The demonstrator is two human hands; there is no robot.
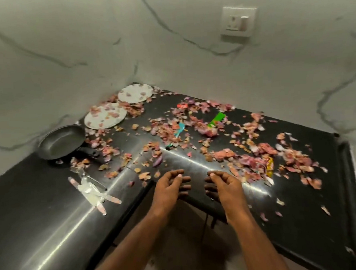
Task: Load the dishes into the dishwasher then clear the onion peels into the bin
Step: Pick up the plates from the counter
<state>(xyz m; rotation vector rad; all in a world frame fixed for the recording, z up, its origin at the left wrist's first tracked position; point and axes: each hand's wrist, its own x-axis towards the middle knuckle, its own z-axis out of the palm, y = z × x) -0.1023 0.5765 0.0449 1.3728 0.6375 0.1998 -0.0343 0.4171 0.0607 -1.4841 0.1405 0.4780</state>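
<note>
Head view: your left hand [167, 187] and right hand [224, 186] hover empty, fingers loosely curled, above the counter [42, 216] edge. The plates [105, 115], pan [60, 142] and cutlery [90, 188] sit among the onion peels [247, 157]; lift carelessly and peels may scatter floorward.

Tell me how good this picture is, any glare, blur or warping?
Head view: bright glare streaks cross the glossy black counter; wide-angle warping bends the marble walls and counter edges; dim, warm lighting; both the left hand and right hand look slightly soft; the onion peels stay fairly distinct.
</note>
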